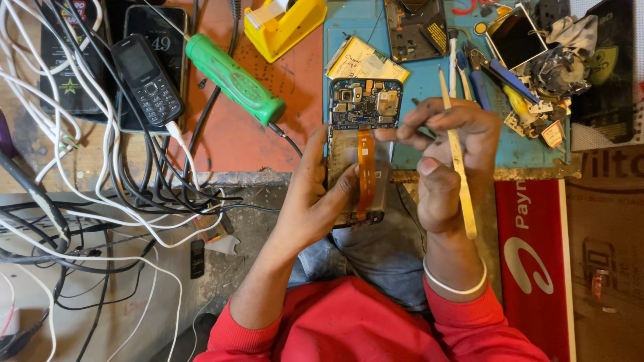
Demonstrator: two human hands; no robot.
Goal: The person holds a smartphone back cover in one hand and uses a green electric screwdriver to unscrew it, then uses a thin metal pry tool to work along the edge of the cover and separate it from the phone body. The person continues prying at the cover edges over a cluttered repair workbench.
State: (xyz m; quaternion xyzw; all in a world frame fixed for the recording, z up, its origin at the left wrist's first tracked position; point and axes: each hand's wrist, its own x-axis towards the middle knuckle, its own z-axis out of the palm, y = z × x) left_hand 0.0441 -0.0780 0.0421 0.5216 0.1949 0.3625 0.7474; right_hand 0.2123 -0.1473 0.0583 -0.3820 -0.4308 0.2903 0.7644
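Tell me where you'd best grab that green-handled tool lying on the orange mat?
Probably around the middle of the green handle, coming from above. It lies flat and slanted, thick and ribbed, with bare orange mat along both long sides. I'd avoid the lower end, where the thin shaft meets a dark cable.

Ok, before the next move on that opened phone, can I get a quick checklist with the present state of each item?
1. Opened phone supported by left hand: ok.
2. Right hand has the pale flat stick in its grip: ok.
3. Orange ribbon cable lying flat, no visible tear: ok.
4. Circuit board uncovered and in view: ok.
5. Right fingertips touching the phone's upper right edge: ok.
6. Cable connector seated: cannot tell.
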